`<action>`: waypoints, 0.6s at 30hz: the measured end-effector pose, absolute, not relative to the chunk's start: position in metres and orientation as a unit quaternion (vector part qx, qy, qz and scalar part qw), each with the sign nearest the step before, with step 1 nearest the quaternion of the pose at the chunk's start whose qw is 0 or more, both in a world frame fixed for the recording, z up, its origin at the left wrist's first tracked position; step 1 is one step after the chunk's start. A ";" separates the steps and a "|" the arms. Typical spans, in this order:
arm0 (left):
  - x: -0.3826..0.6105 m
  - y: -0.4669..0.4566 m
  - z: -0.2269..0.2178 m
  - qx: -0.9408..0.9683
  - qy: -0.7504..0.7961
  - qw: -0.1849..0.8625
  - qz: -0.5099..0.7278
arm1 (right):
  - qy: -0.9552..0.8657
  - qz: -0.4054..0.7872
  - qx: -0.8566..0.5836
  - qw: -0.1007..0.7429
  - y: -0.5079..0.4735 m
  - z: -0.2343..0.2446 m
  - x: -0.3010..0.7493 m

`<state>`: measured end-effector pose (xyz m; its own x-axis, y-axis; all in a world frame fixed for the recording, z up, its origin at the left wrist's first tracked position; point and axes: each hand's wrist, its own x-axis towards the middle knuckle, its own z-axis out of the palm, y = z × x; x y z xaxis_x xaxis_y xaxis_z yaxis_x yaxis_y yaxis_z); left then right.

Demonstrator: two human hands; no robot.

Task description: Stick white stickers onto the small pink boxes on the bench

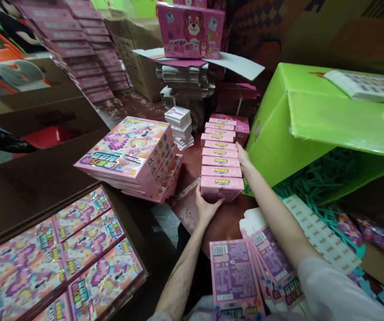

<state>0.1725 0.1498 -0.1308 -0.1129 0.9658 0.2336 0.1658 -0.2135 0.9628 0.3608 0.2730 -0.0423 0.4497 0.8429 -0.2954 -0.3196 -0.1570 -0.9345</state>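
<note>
A row of pink boxes (221,161) stands on edge on the brown table, narrow sides up. At its near end, my left hand (208,208) cups the closest box, fingers along the left side and thumb across the front. My right hand (243,159) presses against the row's right side farther back; some of its fingertips are hidden behind the boxes. Left of the row is a stack of larger, flat pink boxes (128,145) with a pixel-heart design. Small white card stacks (178,122) stand just beyond, and a pink bear box (190,31) tops a pile of cardboard.
An open carton (138,249) at lower left holds several patterned boxes. On the right, a lime-green bin (272,120) lies with teal strips inside. Flat printed packages (235,272) and a sticker sheet (322,232) lie near my lap. Tall pink box stacks (68,44) rise behind.
</note>
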 end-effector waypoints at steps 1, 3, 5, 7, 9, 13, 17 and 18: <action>0.172 0.151 -0.130 0.552 0.512 0.366 0.547 | -0.217 0.467 -0.598 0.614 0.274 -0.042 0.360; 0.170 0.153 -0.130 0.545 0.521 0.364 0.547 | -0.212 0.474 -0.589 0.620 0.272 -0.039 0.359; 0.168 0.155 -0.129 0.544 0.527 0.366 0.541 | -0.227 0.520 -0.541 0.621 0.266 -0.037 0.358; 0.166 0.155 -0.129 0.551 0.521 0.371 0.536 | -0.253 0.578 -0.479 0.611 0.259 -0.036 0.356; 0.165 0.154 -0.129 0.562 0.508 0.374 0.535 | -0.268 0.613 -0.449 0.593 0.253 -0.036 0.353; 0.165 0.149 -0.127 0.578 0.503 0.360 0.533 | -0.271 0.617 -0.463 0.576 0.256 -0.037 0.345; 0.163 0.149 -0.128 0.558 0.524 0.353 0.537 | -0.272 0.589 -0.466 0.602 0.260 -0.038 0.341; 0.162 0.150 -0.130 0.554 0.528 0.356 0.536 | -0.272 0.577 -0.472 0.609 0.257 -0.039 0.341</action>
